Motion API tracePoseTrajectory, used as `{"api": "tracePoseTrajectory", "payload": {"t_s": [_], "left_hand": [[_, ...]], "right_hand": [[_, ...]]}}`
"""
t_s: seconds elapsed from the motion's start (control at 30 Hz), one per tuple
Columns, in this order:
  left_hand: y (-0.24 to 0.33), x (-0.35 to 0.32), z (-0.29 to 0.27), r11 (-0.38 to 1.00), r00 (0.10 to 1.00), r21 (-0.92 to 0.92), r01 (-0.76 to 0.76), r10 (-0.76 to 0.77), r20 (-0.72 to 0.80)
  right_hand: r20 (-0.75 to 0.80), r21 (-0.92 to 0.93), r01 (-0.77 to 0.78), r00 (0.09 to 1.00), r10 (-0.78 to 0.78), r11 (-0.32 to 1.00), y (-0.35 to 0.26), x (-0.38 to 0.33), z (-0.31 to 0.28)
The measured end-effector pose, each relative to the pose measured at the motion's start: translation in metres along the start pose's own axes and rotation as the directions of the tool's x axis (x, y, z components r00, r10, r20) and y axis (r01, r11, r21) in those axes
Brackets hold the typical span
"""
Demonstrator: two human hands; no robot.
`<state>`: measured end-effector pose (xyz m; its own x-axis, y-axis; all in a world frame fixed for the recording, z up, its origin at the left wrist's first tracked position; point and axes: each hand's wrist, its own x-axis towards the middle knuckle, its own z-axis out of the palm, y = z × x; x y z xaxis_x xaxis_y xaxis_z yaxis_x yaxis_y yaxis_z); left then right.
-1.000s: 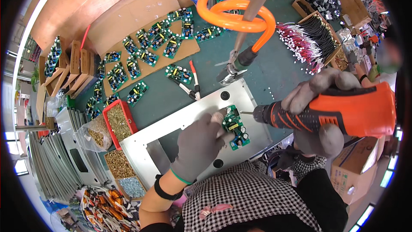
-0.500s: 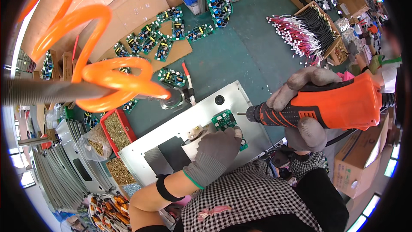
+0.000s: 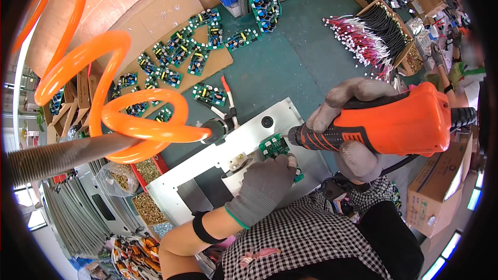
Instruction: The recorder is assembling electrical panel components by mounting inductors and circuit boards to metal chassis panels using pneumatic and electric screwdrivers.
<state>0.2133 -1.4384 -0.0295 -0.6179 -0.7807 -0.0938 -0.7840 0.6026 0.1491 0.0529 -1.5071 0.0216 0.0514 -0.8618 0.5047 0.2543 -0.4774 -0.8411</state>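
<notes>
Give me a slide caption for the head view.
Gloved left hand steadies green circuit board while right hand holds orange electric screwdriver.

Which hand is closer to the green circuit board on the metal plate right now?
Left. The left hand rests on the green circuit board, pressing it to the metal plate. The right hand grips the orange screwdriver off to the board's right.

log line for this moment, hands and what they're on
left hand: pressing green circuit board onto metal plate | right hand: gripping orange power screwdriver, bit at board | bench: more boards, wire bundles
</notes>
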Motion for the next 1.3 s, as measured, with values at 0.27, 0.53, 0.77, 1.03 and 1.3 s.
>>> {"api": "tracePoseTrajectory", "payload": {"t_s": [0.27, 0.53, 0.77, 1.03, 1.3], "left_hand": [[-0.002, -0.002, 0.003, 0.999, 0.999, -0.036, -0.025, 0.024, -0.030], [-0.002, -0.005, 0.004, 0.996, 0.999, -0.093, -0.015, 0.018, 0.031], [0.000, -0.007, 0.003, 0.994, 0.992, -0.107, -0.035, 0.021, -0.125], [-0.009, -0.059, -0.039, -0.042, 0.901, -0.996, 0.079, -0.424, 0.089], [0.023, -0.087, -0.023, 0.143, 0.945, -0.988, 0.065, -0.326, 0.016]], "right_hand": [[0.044, -0.228, 0.011, 0.999, -0.001, 0.974, 0.007, 0.004, 0.012], [0.120, -0.410, -0.137, 0.972, 0.202, 0.902, 0.001, 0.001, 0.029], [0.078, -0.370, 0.169, 0.985, -0.151, 0.913, -0.005, -0.007, 0.027], [-0.039, -0.080, 0.097, 0.994, -0.101, 0.992, -0.081, -0.003, 0.024], [-0.017, 0.361, 0.042, 0.999, -0.039, 0.932, -0.121, -0.042, 0.034]]}}
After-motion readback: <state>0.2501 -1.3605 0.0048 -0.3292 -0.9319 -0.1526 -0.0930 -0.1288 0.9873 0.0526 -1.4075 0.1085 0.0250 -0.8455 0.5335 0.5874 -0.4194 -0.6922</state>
